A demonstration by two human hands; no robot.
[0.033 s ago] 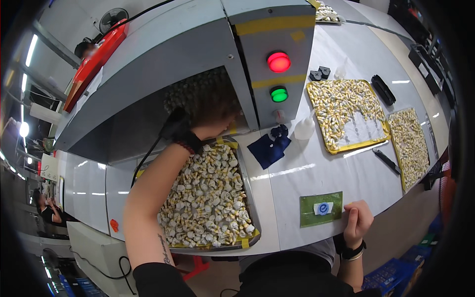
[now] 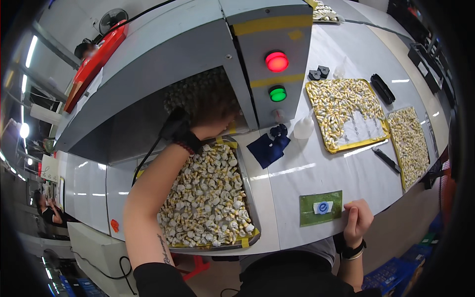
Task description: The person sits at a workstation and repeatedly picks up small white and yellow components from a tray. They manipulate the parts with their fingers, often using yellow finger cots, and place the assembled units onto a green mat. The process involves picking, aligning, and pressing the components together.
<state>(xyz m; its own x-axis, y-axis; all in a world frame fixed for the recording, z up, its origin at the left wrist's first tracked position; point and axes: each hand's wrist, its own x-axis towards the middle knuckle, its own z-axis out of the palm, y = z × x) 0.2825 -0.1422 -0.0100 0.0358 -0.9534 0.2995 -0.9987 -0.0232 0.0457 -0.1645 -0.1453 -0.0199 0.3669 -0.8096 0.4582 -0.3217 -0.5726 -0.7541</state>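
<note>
My left hand (image 2: 213, 127) reaches into the opening of a grey box-shaped machine (image 2: 277, 39); its fingers are lost in shadow and blur. A black device (image 2: 174, 123) with a cable sits at that wrist. Below the forearm, a metal tray (image 2: 253, 218) holds many small white-and-yellow pieces (image 2: 208, 198), and more such pieces are dimly visible inside the machine. My right hand (image 2: 358, 218) rests at the table's front edge with fingers curled closed and nothing visible in them. Beside it lies a green mat (image 2: 307, 218) bearing a white patch with a blue ring (image 2: 324, 208).
Red (image 2: 276, 61) and green (image 2: 278, 93) lights mark the machine's front. To its right are a dark blue cloth (image 2: 268, 148), a white squeeze bottle (image 2: 304, 127), a yellow-rimmed tray (image 2: 336, 148), another full tray (image 2: 408, 143), a black pen-like tool (image 2: 386, 160) and a black case (image 2: 383, 89).
</note>
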